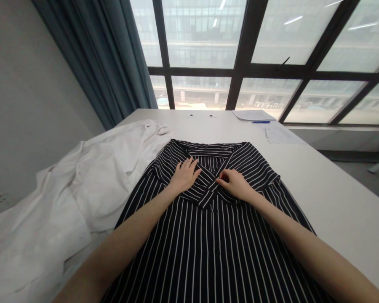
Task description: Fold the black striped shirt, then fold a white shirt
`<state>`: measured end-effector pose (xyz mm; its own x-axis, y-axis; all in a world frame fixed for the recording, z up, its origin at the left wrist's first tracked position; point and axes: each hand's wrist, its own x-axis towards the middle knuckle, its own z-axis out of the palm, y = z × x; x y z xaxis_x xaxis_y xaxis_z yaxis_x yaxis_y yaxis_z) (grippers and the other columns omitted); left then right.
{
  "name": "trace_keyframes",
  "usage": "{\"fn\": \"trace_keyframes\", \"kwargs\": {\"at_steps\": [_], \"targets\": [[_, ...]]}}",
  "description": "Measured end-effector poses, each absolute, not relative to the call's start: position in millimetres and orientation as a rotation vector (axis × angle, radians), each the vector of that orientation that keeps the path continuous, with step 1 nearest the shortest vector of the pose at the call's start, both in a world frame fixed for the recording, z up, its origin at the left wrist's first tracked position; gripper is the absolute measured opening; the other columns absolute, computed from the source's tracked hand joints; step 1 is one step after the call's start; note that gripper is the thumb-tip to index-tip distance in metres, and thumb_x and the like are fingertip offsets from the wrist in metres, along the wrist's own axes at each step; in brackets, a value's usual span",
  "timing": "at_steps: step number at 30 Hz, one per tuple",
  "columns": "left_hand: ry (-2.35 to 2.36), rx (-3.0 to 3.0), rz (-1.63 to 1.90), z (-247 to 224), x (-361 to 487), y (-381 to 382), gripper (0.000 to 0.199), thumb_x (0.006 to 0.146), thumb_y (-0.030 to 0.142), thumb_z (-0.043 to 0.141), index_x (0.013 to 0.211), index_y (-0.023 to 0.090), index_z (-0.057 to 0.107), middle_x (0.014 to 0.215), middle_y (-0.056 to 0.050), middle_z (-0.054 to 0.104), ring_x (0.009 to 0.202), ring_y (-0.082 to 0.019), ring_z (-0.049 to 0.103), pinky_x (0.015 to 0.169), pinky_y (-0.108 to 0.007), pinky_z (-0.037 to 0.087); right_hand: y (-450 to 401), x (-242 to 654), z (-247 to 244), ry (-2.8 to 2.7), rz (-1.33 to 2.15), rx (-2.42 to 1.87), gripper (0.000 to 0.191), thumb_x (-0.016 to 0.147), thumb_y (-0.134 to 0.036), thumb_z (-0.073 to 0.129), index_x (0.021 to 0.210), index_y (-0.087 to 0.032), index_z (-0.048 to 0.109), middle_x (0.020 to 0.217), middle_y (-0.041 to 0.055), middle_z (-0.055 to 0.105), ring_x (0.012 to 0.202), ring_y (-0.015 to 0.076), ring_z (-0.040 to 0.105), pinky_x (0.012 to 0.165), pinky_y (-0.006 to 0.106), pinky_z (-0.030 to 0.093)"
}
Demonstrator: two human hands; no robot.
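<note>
A black shirt with white stripes (189, 240) lies spread out on the white table, its collar end towards the window. My left hand (183, 176) rests flat on the left side of the collar, fingers spread. To its right, my right hand (233, 183) pinches the striped fabric near the middle of the collar with thumb and index finger. Dark buttons run down the front below the hands.
White crumpled cloth (104, 176) covers the left side of the table (322, 189). Papers (254, 115) and a blue pen (261, 122) lie at the far edge, near another sheet (283, 135). A blue curtain (113, 54) hangs beside the window.
</note>
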<state>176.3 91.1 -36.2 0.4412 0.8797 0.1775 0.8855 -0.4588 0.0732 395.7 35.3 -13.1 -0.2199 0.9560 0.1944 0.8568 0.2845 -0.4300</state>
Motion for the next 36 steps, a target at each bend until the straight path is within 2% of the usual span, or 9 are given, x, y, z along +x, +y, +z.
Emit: {"fn": "trace_keyframes", "kwargs": {"at_steps": [3, 6, 9, 15, 18, 20, 24, 31, 36], "targets": [[-1.590, -2.661, -0.354, -35.6, 175.4, 90.7, 0.057, 0.104, 0.047, 0.018, 0.149, 0.017, 0.036, 0.157, -0.011, 0.033, 0.146, -0.023, 0.028, 0.117, -0.046, 0.024, 36.7, 399.2, -17.3, -2.030, 0.349, -1.579, 0.019, 0.092, -0.030, 0.053, 0.075, -0.021, 0.056, 0.077, 0.0016, 0.067, 0.074, 0.0183, 0.061, 0.069, 0.030, 0.043], [-1.594, -2.675, -0.353, -35.6, 174.5, 91.3, 0.057, 0.104, 0.047, 0.016, 0.149, 0.019, 0.035, 0.158, -0.010, 0.033, 0.146, -0.021, 0.028, 0.118, -0.046, 0.023, 35.1, 402.3, -20.9, -1.974, 0.280, -1.574, 0.019, 0.093, -0.031, 0.050, 0.078, -0.022, 0.057, 0.076, 0.0016, 0.066, 0.074, 0.0192, 0.061, 0.070, 0.031, 0.044], [-1.601, -2.680, -0.241, -35.9, 174.0, 92.0, 0.059, 0.102, 0.052, 0.018, 0.150, 0.021, 0.035, 0.159, -0.010, 0.030, 0.147, -0.024, 0.026, 0.118, -0.047, 0.021, 33.5, 403.8, -23.0, -1.991, 0.226, -1.606, 0.015, 0.090, -0.025, 0.048, 0.081, -0.022, 0.061, 0.079, 0.0037, 0.067, 0.078, 0.0216, 0.062, 0.073, 0.034, 0.046], [-1.612, -2.653, -0.145, -35.2, 175.9, 91.2, 0.065, 0.100, 0.059, 0.020, 0.152, 0.022, 0.033, 0.160, -0.011, 0.026, 0.148, -0.028, 0.023, 0.117, -0.048, 0.021, 18.9, 388.9, -18.3, -2.083, 0.005, -1.389, 0.034, 0.093, -0.019, 0.039, 0.115, -0.021, 0.064, 0.119, 0.0110, 0.066, 0.116, 0.0265, 0.057, 0.098, 0.045, 0.043], [-1.606, -2.645, -0.099, -33.4, 176.7, 89.9, 0.062, 0.101, 0.054, 0.018, 0.153, 0.022, 0.031, 0.161, -0.011, 0.025, 0.148, -0.028, 0.021, 0.117, -0.049, 0.020, 9.6, 376.5, -23.1, -2.317, -0.008, -1.376, 0.042, 0.098, -0.025, 0.035, 0.135, -0.017, 0.054, 0.144, 0.0105, 0.052, 0.137, 0.0252, 0.042, 0.110, 0.046, 0.036], [-1.602, -2.662, -0.055, -31.5, 176.3, 89.6, 0.060, 0.102, 0.051, 0.016, 0.154, 0.023, 0.029, 0.161, -0.011, 0.023, 0.149, -0.027, 0.019, 0.117, -0.050, 0.019, 6.7, 372.2, -29.6, -2.426, -0.012, -1.457, 0.049, 0.100, -0.030, 0.034, 0.144, -0.014, 0.045, 0.152, 0.0106, 0.043, 0.142, 0.0249, 0.034, 0.114, 0.046, 0.031], [-1.659, -2.686, 0.019, -28.5, 171.6, 96.2, 0.063, 0.102, 0.054, 0.016, 0.156, 0.022, 0.022, 0.162, -0.012, 0.016, 0.150, -0.028, 0.014, 0.117, -0.053, 0.018, 7.3, 372.9, -37.7, -2.513, 0.002, -1.556, 0.054, 0.101, -0.036, 0.031, 0.151, -0.015, 0.035, 0.158, 0.0077, 0.033, 0.146, 0.0240, 0.028, 0.117, 0.046, 0.026], [-1.897, -2.595, 0.149, -24.7, 148.0, 136.7, 0.072, 0.097, 0.063, 0.016, 0.157, 0.023, 0.015, 0.163, -0.014, 0.010, 0.150, -0.033, 0.011, 0.116, -0.061, 0.014, 7.5, 373.9, -33.6, -2.518, 0.025, -1.586, 0.055, 0.102, -0.040, 0.029, 0.152, -0.019, 0.033, 0.159, 0.0050, 0.031, 0.146, 0.0245, 0.027, 0.117, 0.047, 0.026], [-1.991, -2.554, 0.186, -22.4, 132.9, 157.8, 0.079, 0.094, 0.068, 0.016, 0.157, 0.020, 0.013, 0.163, -0.013, 0.007, 0.150, -0.033, 0.009, 0.116, -0.061, 0.013, 7.9, 373.6, -35.9, -2.511, 0.020, -1.582, 0.055, 0.102, -0.040, 0.029, 0.152, -0.020, 0.034, 0.159, 0.0048, 0.031, 0.146, 0.0246, 0.028, 0.117, 0.047, 0.026]]}}
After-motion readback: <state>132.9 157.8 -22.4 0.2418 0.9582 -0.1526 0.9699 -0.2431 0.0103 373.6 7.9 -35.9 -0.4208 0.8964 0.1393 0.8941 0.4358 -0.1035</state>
